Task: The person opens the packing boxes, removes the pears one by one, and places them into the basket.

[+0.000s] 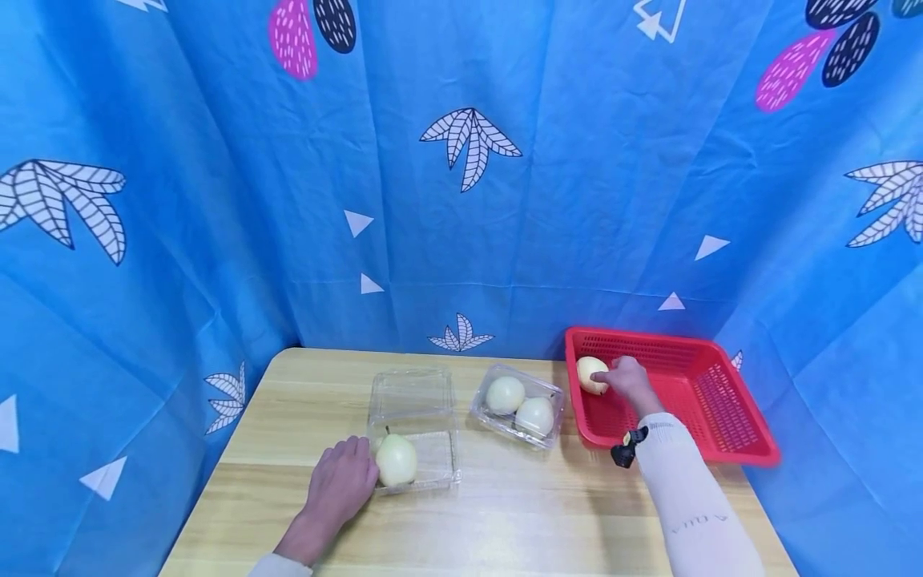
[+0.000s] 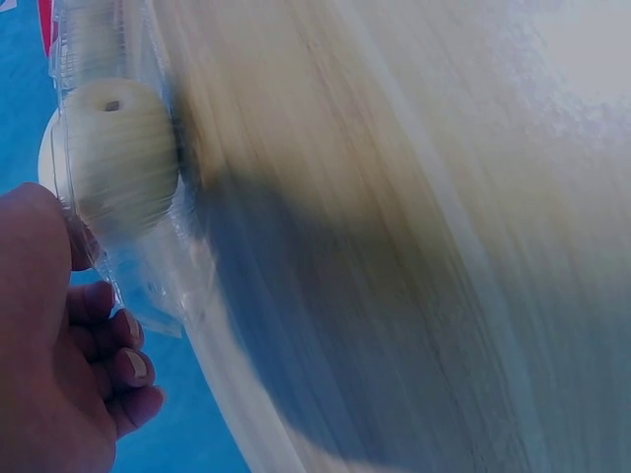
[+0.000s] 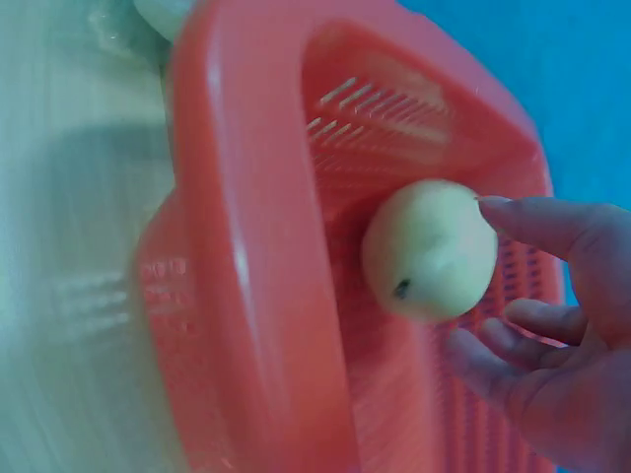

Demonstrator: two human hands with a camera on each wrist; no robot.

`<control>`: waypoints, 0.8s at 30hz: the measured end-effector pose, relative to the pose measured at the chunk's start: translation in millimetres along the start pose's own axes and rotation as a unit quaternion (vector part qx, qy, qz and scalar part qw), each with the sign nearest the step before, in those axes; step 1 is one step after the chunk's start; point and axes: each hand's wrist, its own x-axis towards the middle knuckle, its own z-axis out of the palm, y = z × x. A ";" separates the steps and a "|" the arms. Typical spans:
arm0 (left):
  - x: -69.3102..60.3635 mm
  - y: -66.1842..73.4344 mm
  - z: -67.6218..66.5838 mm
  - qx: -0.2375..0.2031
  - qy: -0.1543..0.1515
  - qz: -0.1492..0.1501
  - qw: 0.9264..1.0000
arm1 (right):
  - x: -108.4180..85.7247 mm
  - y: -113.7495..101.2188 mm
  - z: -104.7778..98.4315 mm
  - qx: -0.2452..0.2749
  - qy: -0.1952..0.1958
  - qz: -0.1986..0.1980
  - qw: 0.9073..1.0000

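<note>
Basket (image 1: 721,405) of red plastic, with slotted walls, stands at the right of the head view, and one pale pear (image 1: 591,374) lies inside its upper left corner. The right hand (image 1: 626,378) reaches into the basket from below; in the right wrist view its thumb is at one side of that pear and the other fingers are near its lower edge, spread with a broad gap and not closed around the fruit. At lower left of centre in the head view, the left hand (image 1: 340,483) grips the left edge of a clear clamshell (image 1: 436,457), fingers curled at the plastic, as the left wrist view shows. The clamshell's lid (image 1: 411,393) is laid back toward the top of the frame, and a second pear (image 1: 397,461) sits in the near half, just beside the left hand, stem up. Between clamshell and basket, a clear box (image 1: 542,386) sits at a slant with two pears (image 1: 534,417) side by side in it. All of this stands on a wooden table (image 1: 461,529). Blue patterned cloth (image 1: 476,240) fills the upper frame, and a black band (image 1: 629,445) circles the right sleeve (image 1: 688,505).
</note>
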 end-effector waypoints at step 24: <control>0.8 -1.6 1.6 -0.003 -0.003 -0.005 1.000 | -109.0 -65.4 56.8 0.019 0.124 -0.221 0.967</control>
